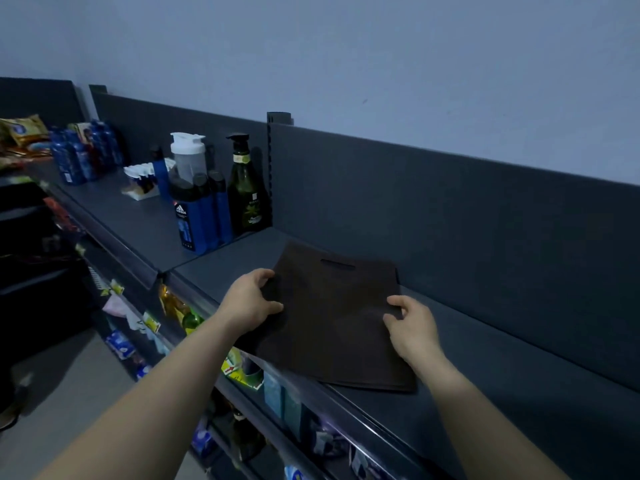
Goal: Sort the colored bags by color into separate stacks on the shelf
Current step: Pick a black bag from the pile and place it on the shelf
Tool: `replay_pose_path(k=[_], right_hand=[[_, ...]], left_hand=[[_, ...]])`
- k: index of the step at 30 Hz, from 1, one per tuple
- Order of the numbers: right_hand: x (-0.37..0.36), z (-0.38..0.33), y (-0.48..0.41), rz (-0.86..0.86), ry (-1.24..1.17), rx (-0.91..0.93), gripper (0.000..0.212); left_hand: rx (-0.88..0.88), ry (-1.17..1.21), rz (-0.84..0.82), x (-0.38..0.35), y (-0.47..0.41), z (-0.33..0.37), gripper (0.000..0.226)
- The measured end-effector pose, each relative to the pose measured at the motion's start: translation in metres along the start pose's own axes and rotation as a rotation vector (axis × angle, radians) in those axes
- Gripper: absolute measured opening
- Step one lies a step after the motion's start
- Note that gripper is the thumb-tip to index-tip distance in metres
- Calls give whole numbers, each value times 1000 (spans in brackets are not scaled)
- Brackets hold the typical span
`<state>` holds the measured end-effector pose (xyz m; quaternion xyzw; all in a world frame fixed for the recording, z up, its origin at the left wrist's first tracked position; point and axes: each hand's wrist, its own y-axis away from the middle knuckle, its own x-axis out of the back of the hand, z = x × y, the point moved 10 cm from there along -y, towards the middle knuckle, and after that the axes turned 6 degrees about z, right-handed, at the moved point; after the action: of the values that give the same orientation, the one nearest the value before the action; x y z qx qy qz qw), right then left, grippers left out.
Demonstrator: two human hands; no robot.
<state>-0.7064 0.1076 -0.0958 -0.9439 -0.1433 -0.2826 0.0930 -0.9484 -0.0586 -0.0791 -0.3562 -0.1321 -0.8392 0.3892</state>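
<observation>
Both forearms rise from the bottom edge, cut off by the frame. Under them the lower shelves (277, 403) hold packets and bottles, too dark and blurred to name. The left hand (251, 303) pinches the left edge of the bag (332, 327), thumb on top and fingers (265, 274) curled over the edge; their tips are hidden in the fabric. The right hand (414, 325) grips the right edge the same way, thumb and fingers curled round it. The bag looks dark brown in the dim light and lies flat on the top shelf (502, 368), near its front lip, with the handle slot (337, 264) at the far end. Its near-left corner is hidden by the left forearm, and thin layers along its near edge leave it unclear whether this is one bag or several. Beyond, to the left, stand blue boxes (194, 220), a green pump bottle (244, 195) and a clear shaker (188, 157). Farther left are blue packs (81, 155) and snack packets (24, 133), cut by the frame edge.
</observation>
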Motion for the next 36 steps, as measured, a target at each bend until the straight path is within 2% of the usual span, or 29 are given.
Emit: replay_pose_path(k=[10, 15, 17, 20, 25, 27, 29, 31, 36], right_hand=[[-96, -26, -23, 15, 74, -95, 44], [-131, -42, -23, 57, 112, -157, 58], [-142, -49, -21, 70, 149, -170, 50], [-152, -55, -22, 104, 204, -152, 23], [-163, -60, -21, 112, 335, -166, 26], [-166, -63, -20, 105, 365, -168, 27], [-166, -66, -19, 98, 403, -168, 28], [-158, -71, -18, 119, 480, -157, 33], [-113, -93, -16, 254, 706, -64, 42]], left_hand=[[-86, -108, -117, 22, -114, -54, 69], [-132, -135, -170, 29, -162, -74, 72], [-146, -130, -183, 31, -175, -81, 72], [-168, -146, -211, 27, -191, -92, 71], [-215, -211, -221, 23, -205, -100, 58], [-240, -243, -228, 21, -208, -101, 46], [-301, -321, -208, 20, -210, -98, 31], [-382, -431, -158, 22, -207, -87, 24], [-660, -439, -60, 25, -176, -21, 39]])
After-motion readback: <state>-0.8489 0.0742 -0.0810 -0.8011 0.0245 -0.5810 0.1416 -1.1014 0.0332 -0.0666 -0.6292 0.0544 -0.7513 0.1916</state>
